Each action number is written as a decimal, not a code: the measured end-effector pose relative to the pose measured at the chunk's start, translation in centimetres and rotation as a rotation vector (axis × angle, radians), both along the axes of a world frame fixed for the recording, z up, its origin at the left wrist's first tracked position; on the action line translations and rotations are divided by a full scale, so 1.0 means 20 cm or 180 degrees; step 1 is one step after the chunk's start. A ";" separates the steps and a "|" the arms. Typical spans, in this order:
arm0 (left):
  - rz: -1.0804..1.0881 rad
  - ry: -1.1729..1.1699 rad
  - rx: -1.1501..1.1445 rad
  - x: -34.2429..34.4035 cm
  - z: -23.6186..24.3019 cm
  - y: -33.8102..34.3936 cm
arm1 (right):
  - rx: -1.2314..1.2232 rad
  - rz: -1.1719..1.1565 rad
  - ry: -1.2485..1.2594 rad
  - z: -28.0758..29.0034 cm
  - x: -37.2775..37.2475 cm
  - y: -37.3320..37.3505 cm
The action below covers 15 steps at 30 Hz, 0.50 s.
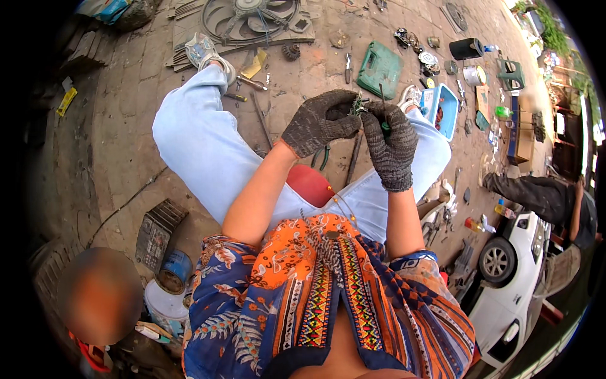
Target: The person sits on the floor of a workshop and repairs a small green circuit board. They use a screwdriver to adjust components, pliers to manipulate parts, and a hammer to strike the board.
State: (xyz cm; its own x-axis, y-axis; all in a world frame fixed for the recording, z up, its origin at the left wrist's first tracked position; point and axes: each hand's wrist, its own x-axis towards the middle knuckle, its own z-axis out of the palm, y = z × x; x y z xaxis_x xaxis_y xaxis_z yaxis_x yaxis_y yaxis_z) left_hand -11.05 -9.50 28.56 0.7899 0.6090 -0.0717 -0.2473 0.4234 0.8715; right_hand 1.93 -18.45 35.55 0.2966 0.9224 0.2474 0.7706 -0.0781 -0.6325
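Observation:
My left hand [322, 121], in a dark grey knitted glove, is closed with its fingertips around a small part [358, 106] with green and metallic bits. What exactly the part is I cannot make out. Close beside it, my right hand [392, 148], gloved alike, grips a screwdriver [382, 95]; its thin dark shaft points away from me and some green handle shows between the fingers. Both hands meet above the ground between my knees. Below them lie pliers [324, 158] with dark green handles and a long dark bar [355, 158].
Beyond my hands lie a green tool case [380, 69], a hammer [252, 83] and a radiator fan [249, 22]. A blue bin [449, 110] stands by my right foot. Loose parts and tools litter the right side, with a white car [514, 284] and another person [536, 199] beyond.

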 end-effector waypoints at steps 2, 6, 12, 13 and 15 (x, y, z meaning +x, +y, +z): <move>0.0067 0.0122 0.0193 -0.01 -0.01 0.00 | -0.0161 0.0009 -0.0015 0.00 -0.01 0.01; 0.0317 0.0098 0.0509 0.00 -0.04 -0.01 | -0.0151 0.0105 0.0440 -0.06 0.01 0.01; 0.0650 -0.0035 0.1807 0.00 -0.02 0.02 | -0.1425 -0.0258 0.3842 -0.04 0.06 -0.02; 0.0630 -0.0087 0.2077 0.00 -0.01 0.02 | -0.1448 -0.0114 0.4151 -0.05 0.10 -0.02; 0.0587 -0.0200 0.2614 0.00 0.02 0.04 | -0.1587 -0.0122 0.4266 -0.06 0.13 -0.04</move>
